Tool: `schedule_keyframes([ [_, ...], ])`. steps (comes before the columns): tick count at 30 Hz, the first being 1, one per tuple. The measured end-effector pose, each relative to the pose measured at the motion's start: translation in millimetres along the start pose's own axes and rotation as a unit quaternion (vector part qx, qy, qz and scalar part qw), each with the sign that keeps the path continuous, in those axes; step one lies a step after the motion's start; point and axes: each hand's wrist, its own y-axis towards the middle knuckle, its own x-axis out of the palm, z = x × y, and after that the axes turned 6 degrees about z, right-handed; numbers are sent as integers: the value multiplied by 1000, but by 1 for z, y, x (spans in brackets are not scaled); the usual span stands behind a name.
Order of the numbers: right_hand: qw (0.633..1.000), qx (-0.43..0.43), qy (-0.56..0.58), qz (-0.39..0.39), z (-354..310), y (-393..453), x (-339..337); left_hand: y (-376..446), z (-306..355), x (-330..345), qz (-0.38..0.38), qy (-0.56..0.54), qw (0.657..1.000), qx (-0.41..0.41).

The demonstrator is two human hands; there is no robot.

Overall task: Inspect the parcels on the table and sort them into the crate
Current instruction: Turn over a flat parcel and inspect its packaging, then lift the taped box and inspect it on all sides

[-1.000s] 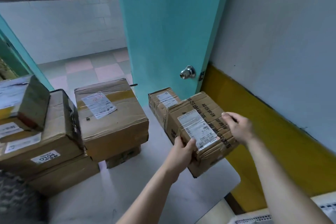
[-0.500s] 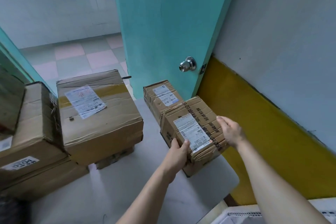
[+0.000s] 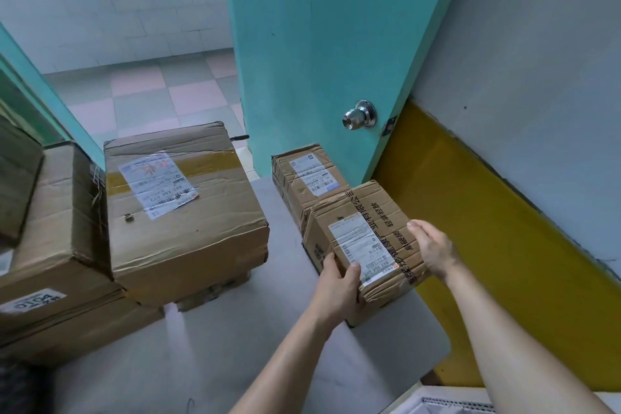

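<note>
A small cardboard parcel point(image 3: 364, 232) with a white shipping label and black printed tape is held over the right end of the grey table point(image 3: 235, 363). My left hand point(image 3: 337, 289) grips its near left corner, thumb on the label. My right hand point(image 3: 433, 247) clasps its right edge. Another small labelled parcel point(image 3: 307, 175) sits just behind it on the table. A large taped parcel point(image 3: 178, 208) rests to the left. The white crate point(image 3: 447, 405) shows only its rim at the bottom right.
More large boxes point(image 3: 57, 245) are stacked at the left edge. A teal door point(image 3: 319, 44) with a metal knob point(image 3: 359, 116) stands open behind the table. A grey and yellow wall point(image 3: 504, 212) runs along the right side.
The parcel in both hands has come slightly lower and nearer to me. The view has tilted down, so the window is out of sight.
</note>
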Motion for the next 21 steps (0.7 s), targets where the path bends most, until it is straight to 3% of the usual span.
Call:
schedule_keyframes([
  [8, 999, -7, -51, -12, -4, 8, 2, -8, 6, -4, 32, 26, 999, -11],
  [14, 989, -81, -91, 86, -30, 2, 7, -22, 20, -27, 95, 66, 992, 42],
  [21, 983, -164, -21, 76, -98, -37, 31, -64, 43, -73, 176, 72, 970, 152],
])
